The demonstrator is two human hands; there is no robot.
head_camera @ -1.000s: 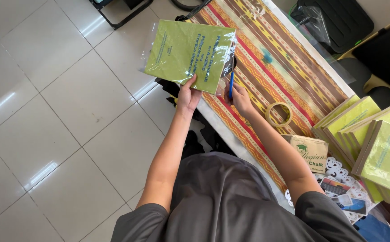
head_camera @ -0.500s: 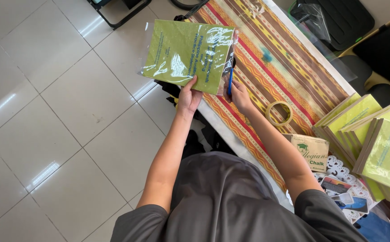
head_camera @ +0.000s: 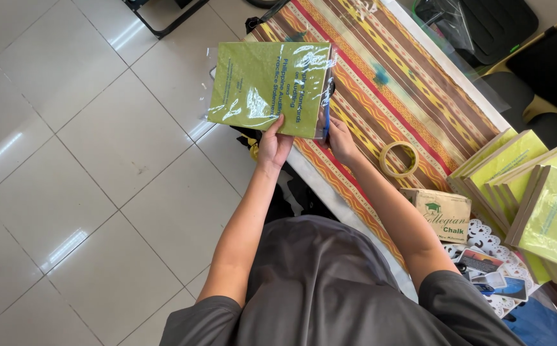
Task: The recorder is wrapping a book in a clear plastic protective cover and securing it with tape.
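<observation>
A person holds a green book [head_camera: 269, 86] wrapped in clear plastic out over the edge of the counter [head_camera: 413, 96] — the left hand [head_camera: 273, 142] grips its lower edge, fingers closed on the cover, while the right hand [head_camera: 340, 140] clasps the spine side, where a blue pen [head_camera: 326, 115] stands along the book. On the striped cloth lie a roll of tape [head_camera: 399, 159], a chalk box [head_camera: 436, 213] and a stack of green books [head_camera: 534, 198] — well apart from the hands.

Tape roll [head_camera: 399, 158], chalk box [head_camera: 436, 213], stacked books [head_camera: 534, 198].
</observation>
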